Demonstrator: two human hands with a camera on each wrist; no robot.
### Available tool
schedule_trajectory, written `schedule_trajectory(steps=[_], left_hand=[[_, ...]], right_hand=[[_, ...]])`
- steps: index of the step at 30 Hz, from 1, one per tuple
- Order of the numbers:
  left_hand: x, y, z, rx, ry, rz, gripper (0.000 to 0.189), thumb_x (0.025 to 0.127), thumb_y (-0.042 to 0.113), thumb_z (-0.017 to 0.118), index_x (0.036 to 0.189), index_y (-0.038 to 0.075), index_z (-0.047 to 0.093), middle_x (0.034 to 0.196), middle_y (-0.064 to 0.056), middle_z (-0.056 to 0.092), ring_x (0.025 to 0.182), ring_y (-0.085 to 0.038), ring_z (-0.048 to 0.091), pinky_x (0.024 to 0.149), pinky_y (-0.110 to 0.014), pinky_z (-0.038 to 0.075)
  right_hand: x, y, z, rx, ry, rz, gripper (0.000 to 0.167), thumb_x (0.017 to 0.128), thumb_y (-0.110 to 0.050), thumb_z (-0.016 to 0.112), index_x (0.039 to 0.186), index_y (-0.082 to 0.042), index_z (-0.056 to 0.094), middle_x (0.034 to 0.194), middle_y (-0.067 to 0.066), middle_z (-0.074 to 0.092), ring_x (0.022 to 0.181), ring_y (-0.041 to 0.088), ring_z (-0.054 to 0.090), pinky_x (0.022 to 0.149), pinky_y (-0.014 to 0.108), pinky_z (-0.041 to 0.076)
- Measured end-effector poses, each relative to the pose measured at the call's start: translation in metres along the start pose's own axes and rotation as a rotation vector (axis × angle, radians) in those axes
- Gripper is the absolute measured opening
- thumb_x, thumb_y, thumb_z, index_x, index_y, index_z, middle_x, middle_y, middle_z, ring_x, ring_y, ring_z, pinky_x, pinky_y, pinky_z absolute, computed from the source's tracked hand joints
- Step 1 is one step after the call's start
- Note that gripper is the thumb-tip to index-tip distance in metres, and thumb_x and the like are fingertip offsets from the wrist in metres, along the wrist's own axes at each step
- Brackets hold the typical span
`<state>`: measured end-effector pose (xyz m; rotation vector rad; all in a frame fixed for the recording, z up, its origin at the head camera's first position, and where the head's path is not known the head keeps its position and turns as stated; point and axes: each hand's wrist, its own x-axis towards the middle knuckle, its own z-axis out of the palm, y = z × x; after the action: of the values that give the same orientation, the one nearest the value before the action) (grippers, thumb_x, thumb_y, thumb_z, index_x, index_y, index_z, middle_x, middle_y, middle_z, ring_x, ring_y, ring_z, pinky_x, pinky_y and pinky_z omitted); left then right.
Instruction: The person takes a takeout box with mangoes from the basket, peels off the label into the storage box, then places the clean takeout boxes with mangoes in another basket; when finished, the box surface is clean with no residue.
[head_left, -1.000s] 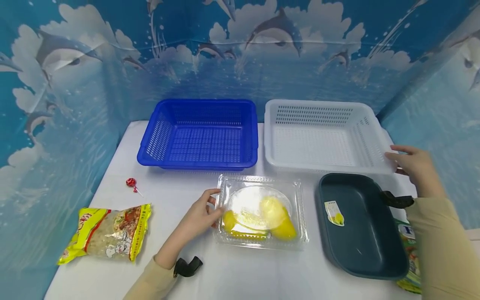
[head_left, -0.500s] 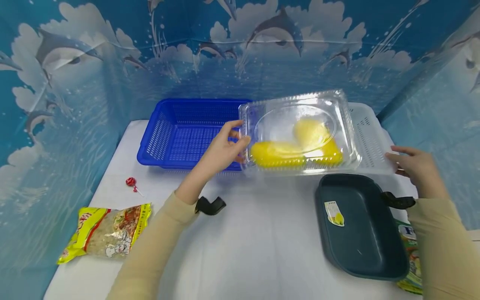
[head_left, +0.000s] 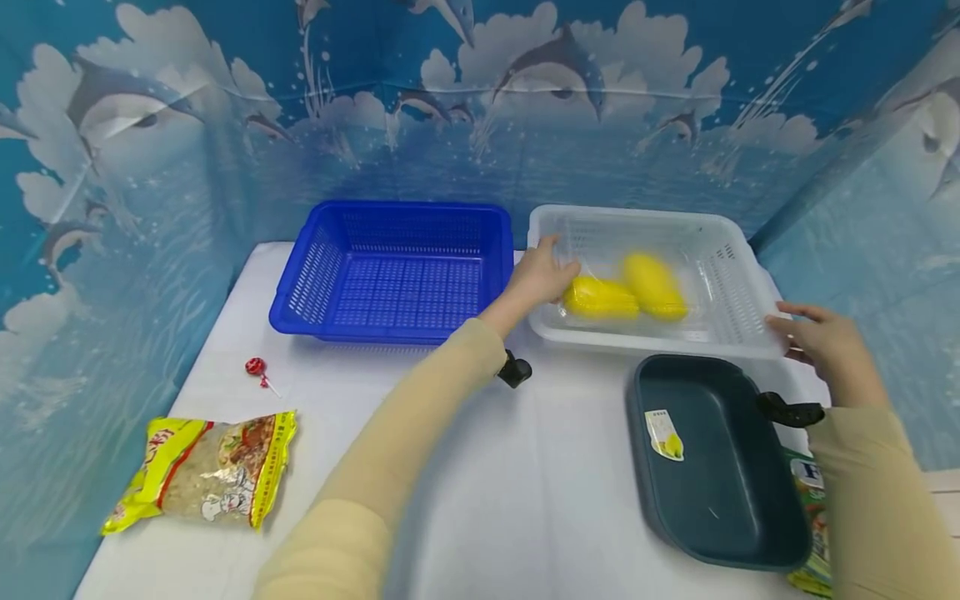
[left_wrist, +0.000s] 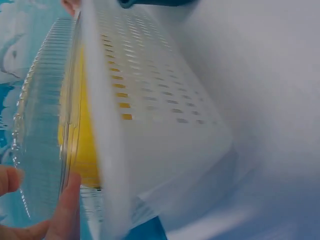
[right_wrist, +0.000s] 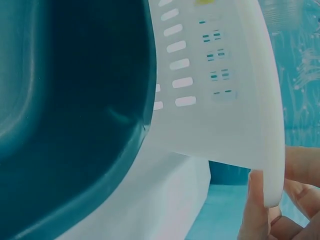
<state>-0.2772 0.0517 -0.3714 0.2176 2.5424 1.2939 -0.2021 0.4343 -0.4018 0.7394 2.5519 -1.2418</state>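
Observation:
My left hand (head_left: 542, 275) grips the left edge of a clear plastic clamshell box (left_wrist: 42, 110) with two rounded yellow items (head_left: 600, 298) inside. The box lies in the mouth of a white slotted basket (head_left: 645, 340) at the back right. In the left wrist view its ridged side shows beyond the basket's rim, finger and thumb at its edge. My right hand (head_left: 828, 342) pinches the basket's right rim; the right wrist view shows its thumb and fingers (right_wrist: 256, 205) on either side of that rim. How deep the box sits is hard to tell.
A blue basket (head_left: 393, 335) stands left of the white one. A dark green tub (head_left: 720, 500) with a label sits in front, partly over a green packet (head_left: 813, 517). At the left lie a red lollipop (head_left: 256, 367) and a yellow noodle packet (head_left: 210, 467).
The left hand has lifted the clear box off the table and carried it back and right into the white basket. The right hand has stayed on the basket's rim.

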Motion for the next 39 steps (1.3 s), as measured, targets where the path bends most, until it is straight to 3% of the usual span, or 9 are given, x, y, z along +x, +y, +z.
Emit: schedule_trajectory(steps=[4, 6, 17, 22, 29, 32, 35, 37, 39], left_hand=[[0.001, -0.005, 0.008, 0.122, 0.025, -0.01, 0.065, 0.1, 0.036, 0.054, 0.156, 0.015, 0.027, 0.147, -0.013, 0.048, 0.121, -0.026, 0.057, 0.101, -0.036, 0.051], [0.001, -0.006, 0.01, 0.16, 0.026, -0.008, 0.064, 0.1, 0.036, 0.054, 0.155, 0.013, 0.029, 0.151, -0.013, 0.044, 0.133, -0.027, 0.049, 0.111, -0.041, 0.044], [-0.006, -0.005, 0.025, 0.37, 0.106, 0.067, 0.056, 0.1, 0.033, 0.057, 0.147, 0.006, 0.042, 0.141, -0.013, 0.052, 0.118, -0.023, 0.061, 0.104, -0.032, 0.05], [-0.016, -0.01, 0.023, 0.314, 0.114, 0.134, 0.045, 0.1, 0.028, 0.058, 0.14, 0.008, 0.052, 0.137, -0.011, 0.054, 0.115, -0.022, 0.062, 0.102, -0.03, 0.051], [-0.036, -0.037, -0.006, 0.089, 0.095, 0.205, 0.033, 0.102, 0.028, 0.054, 0.129, 0.011, 0.063, 0.115, -0.006, 0.068, 0.097, -0.018, 0.066, 0.077, -0.025, 0.057], [-0.05, -0.053, -0.022, 0.031, 0.091, 0.191, 0.03, 0.102, 0.025, 0.054, 0.126, 0.011, 0.064, 0.107, -0.005, 0.07, 0.084, -0.017, 0.067, 0.065, -0.024, 0.055], [-0.062, -0.069, -0.043, -0.003, 0.109, 0.155, 0.028, 0.102, 0.022, 0.053, 0.126, 0.012, 0.064, 0.104, -0.004, 0.071, 0.077, -0.016, 0.067, 0.058, -0.024, 0.052], [-0.067, -0.078, -0.059, -0.004, 0.134, 0.127, 0.028, 0.102, 0.023, 0.053, 0.126, 0.014, 0.064, 0.105, -0.004, 0.071, 0.076, -0.016, 0.067, 0.055, -0.025, 0.05], [-0.07, -0.086, -0.077, -0.002, 0.167, 0.1, 0.028, 0.103, 0.024, 0.052, 0.127, 0.015, 0.064, 0.107, -0.004, 0.072, 0.078, -0.017, 0.067, 0.056, -0.025, 0.05]], right_hand=[[0.002, -0.001, -0.001, 0.017, -0.007, 0.014, 0.078, 0.094, -0.05, 0.056, 0.157, -0.014, 0.027, 0.121, 0.005, 0.043, 0.073, -0.007, 0.051, 0.068, 0.018, 0.056], [0.003, -0.002, -0.002, 0.02, -0.011, 0.018, 0.077, 0.094, -0.051, 0.057, 0.156, -0.015, 0.029, 0.12, 0.003, 0.044, 0.073, -0.007, 0.052, 0.068, 0.018, 0.056], [0.0, -0.006, -0.003, -0.019, -0.01, 0.015, 0.081, 0.093, -0.055, 0.056, 0.156, -0.012, 0.028, 0.123, 0.007, 0.044, 0.072, -0.005, 0.054, 0.071, 0.021, 0.057], [0.001, -0.008, -0.001, -0.03, -0.009, 0.001, 0.079, 0.096, -0.051, 0.054, 0.156, -0.008, 0.026, 0.124, 0.01, 0.043, 0.072, -0.004, 0.053, 0.07, 0.021, 0.057], [0.003, -0.011, 0.003, -0.044, -0.013, -0.029, 0.083, 0.094, -0.054, 0.053, 0.156, -0.006, 0.025, 0.129, 0.015, 0.041, 0.076, -0.001, 0.053, 0.069, 0.02, 0.056], [0.005, -0.01, 0.005, -0.046, -0.021, -0.044, 0.087, 0.093, -0.059, 0.052, 0.156, -0.006, 0.024, 0.141, 0.024, 0.034, 0.075, -0.001, 0.053, 0.087, 0.039, 0.057], [0.005, -0.008, 0.007, -0.051, -0.029, -0.055, 0.089, 0.093, -0.061, 0.05, 0.156, -0.006, 0.022, 0.153, 0.03, 0.024, 0.072, -0.003, 0.053, 0.1, 0.064, 0.044], [0.004, -0.008, 0.007, -0.067, -0.024, -0.061, 0.086, 0.095, -0.058, 0.048, 0.156, -0.004, 0.021, 0.156, 0.033, 0.018, 0.077, 0.005, 0.058, 0.101, 0.069, 0.039], [0.001, -0.01, 0.008, -0.133, 0.0, -0.074, 0.08, 0.098, -0.053, 0.044, 0.154, -0.001, 0.023, 0.155, 0.037, 0.017, 0.096, 0.024, 0.061, 0.099, 0.066, 0.042]])
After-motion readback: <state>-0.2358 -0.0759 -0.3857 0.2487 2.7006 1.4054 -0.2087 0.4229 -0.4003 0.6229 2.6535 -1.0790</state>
